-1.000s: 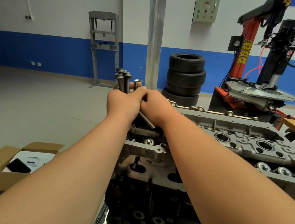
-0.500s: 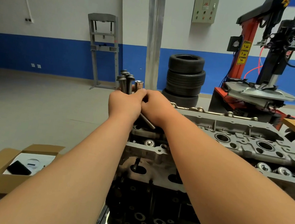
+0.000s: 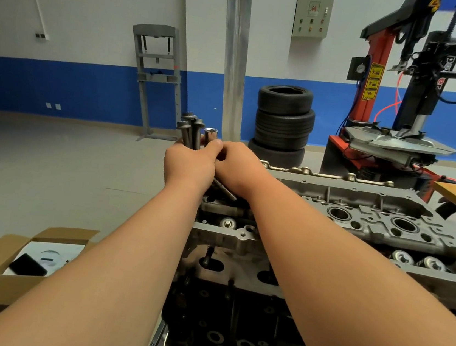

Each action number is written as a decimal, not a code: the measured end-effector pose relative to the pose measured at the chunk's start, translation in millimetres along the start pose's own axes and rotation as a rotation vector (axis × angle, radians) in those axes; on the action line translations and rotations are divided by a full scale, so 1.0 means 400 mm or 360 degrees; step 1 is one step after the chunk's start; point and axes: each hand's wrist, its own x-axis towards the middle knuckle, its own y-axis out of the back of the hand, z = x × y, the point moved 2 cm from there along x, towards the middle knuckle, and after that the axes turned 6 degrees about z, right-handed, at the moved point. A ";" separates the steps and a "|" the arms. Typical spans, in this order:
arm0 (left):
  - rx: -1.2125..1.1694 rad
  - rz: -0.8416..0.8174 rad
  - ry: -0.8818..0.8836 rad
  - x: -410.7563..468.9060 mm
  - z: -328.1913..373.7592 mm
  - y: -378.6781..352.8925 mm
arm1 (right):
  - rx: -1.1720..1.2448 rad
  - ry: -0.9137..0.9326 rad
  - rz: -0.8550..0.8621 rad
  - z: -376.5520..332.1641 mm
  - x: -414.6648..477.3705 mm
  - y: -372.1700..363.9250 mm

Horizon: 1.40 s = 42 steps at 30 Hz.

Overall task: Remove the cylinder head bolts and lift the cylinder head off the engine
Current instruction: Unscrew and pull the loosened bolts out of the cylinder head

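Here, the grey cast-aluminium cylinder head sits on the dark engine block, its long axis running rightward from the hands. Above the head's left end, the left hand and right hand press together, and the right arm lies along the casting, nearer the lift. The left hand grips a bundle of long dark steel bolts, heads up, beside a bright steel socket. The right fingers are hidden. Against half a second earlier, hands and bolts have barely shifted.
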 end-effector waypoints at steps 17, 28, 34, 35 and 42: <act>-0.0052 -0.0045 0.0031 0.001 -0.002 0.010 | -0.0012 -0.0056 0.0022 0.008 0.006 -0.006; -0.0042 -0.0046 -0.0011 0.002 -0.002 0.009 | -0.0003 -0.0062 -0.0004 0.005 0.004 -0.003; -0.0106 -0.0082 0.0021 0.007 -0.008 0.010 | 0.0028 0.0029 -0.0024 0.001 -0.004 0.002; -0.0111 -0.0088 0.0026 0.008 -0.008 0.009 | 0.0031 0.0026 -0.0038 0.001 -0.005 0.001; -0.0119 -0.0048 0.0024 0.010 -0.008 0.007 | -0.0039 -0.0040 0.0044 0.002 0.004 -0.002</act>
